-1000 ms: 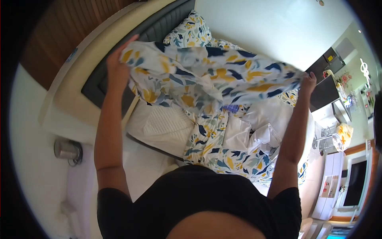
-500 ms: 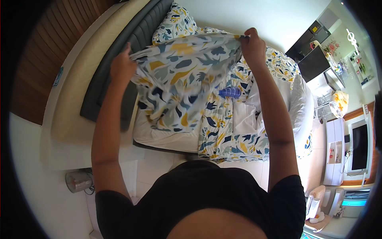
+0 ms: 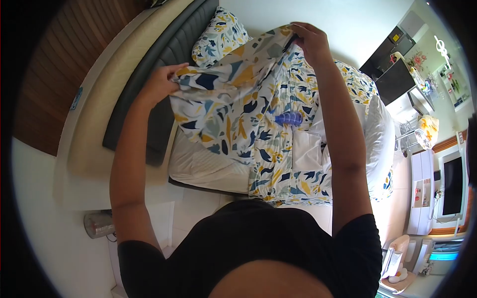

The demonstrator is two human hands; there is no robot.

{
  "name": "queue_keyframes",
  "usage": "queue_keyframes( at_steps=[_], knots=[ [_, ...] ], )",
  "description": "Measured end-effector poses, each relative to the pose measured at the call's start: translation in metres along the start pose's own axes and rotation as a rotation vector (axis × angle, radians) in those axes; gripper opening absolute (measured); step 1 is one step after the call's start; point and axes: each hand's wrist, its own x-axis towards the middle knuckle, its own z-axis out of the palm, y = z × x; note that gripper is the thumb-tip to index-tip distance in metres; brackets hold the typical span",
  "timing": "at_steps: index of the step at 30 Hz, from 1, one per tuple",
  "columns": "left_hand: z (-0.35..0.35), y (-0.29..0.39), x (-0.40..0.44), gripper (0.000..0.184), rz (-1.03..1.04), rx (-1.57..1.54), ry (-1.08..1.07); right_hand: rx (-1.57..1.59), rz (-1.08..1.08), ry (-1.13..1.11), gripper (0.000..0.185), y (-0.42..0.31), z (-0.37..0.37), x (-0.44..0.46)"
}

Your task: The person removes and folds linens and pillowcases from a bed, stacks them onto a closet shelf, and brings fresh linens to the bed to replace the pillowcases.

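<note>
A leaf-patterned pillowcase (image 3: 233,94) in white, yellow, grey and navy is stretched in the air between both hands, over the bed. My left hand (image 3: 161,84) pinches its left end, near the dark headboard. Higher up on the right, my right hand (image 3: 310,39) grips the other upper corner, fingers bent over the edge. The cloth's lower part hangs loose above the white mattress (image 3: 203,166) and a matching quilt (image 3: 273,169). On that quilt lies a blue-purple object (image 3: 289,118), its kind unclear, just right of the hanging cloth.
A matching pillow (image 3: 221,37) leans by the grey padded headboard (image 3: 169,59). White folded cloth (image 3: 307,149) and a white pillow (image 3: 378,129) lie on the bed's right side. A glass-like container (image 3: 99,225) stands at lower left; a television (image 3: 452,186) is far right.
The right hand has risen slightly and moved a little left, while the left hand has shifted right. The pillowcase has swung, uncovering more of the patterned pillow and quilt behind it.
</note>
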Motion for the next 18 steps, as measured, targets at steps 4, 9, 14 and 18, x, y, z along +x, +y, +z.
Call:
queue_keyframes(
  at_steps=[4, 9, 14, 18],
  knots=[
    [0.045, 0.053, -0.010, 0.061, 0.003, -0.684, -0.286, -0.358, -0.223, -0.157, 0.020, -0.042, -0.012, 0.004],
    [0.028, 0.056, 0.014, 0.045, -0.034, -0.693, -0.209, -1.342, -0.437, -0.225, 0.028, -0.065, -0.087, 0.019],
    [0.028, 0.079, 0.012, 0.046, 0.062, -0.218, 0.002, -1.475, -0.365, 0.142, 0.023, -0.107, -0.110, 0.001],
    [0.038, 0.102, 0.014, 0.041, 0.182, 0.621, 0.280, -1.511, -0.540, 0.097, 0.024, -0.138, -0.127, 0.005]
  ],
)
